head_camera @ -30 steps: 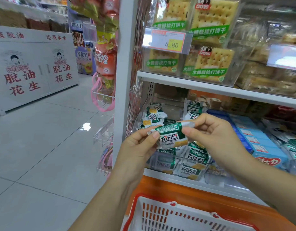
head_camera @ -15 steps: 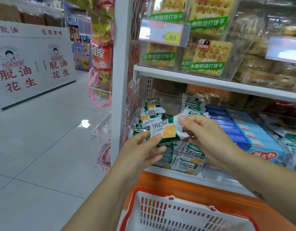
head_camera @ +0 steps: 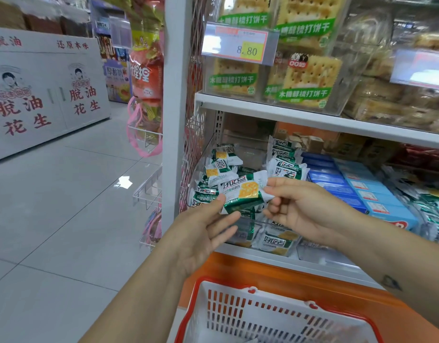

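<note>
A small green and white snack packet with a yellow cracker picture is held up in front of a store shelf. My left hand pinches its lower left end between thumb and fingers. My right hand pinches its right end with thumb and forefinger. Behind it, a clear bin on the lower shelf holds several packets of the same kind. A white shopping basket with a red rim hangs below my arms.
Blue boxes fill the lower shelf to the right of the bin. Clear cracker boxes and an 8.80 price tag sit on the shelf above. A white upright post edges the shelving. Tiled aisle floor lies to the left.
The packet was turned over between my hands, so the face with the cracker picture now points at me. My view moved slightly closer to the shelf.
</note>
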A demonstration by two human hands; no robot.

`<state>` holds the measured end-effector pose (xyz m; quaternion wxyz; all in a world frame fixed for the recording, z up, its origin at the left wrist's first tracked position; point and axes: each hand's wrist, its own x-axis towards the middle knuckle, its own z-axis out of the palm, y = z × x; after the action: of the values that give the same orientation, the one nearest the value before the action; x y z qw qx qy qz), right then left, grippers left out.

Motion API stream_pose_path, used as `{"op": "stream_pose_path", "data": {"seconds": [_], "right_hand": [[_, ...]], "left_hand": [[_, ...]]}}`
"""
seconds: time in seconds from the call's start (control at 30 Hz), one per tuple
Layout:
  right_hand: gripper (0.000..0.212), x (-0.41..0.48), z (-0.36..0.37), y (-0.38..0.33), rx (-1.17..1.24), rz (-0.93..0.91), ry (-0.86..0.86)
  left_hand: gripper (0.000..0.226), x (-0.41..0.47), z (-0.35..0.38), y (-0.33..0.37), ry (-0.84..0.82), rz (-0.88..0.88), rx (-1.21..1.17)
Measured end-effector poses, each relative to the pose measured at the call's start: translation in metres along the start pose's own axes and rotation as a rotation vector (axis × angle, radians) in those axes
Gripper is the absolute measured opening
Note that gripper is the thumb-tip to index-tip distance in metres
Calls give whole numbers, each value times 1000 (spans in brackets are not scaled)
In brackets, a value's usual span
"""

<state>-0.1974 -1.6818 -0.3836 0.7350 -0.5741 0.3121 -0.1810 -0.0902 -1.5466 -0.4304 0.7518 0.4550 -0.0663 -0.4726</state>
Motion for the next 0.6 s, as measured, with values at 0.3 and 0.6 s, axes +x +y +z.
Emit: {"op": "stream_pose_path", "data": {"seconds": [0.3, 0.6], "right_hand": [[7, 7, -10, 4, 113, 89, 82], [10, 5, -16, -1, -378, -220, -27]], "left_hand": [[7, -2, 0, 3, -15, -78, -24], [18, 4, -4, 4, 10, 54, 234]]}}
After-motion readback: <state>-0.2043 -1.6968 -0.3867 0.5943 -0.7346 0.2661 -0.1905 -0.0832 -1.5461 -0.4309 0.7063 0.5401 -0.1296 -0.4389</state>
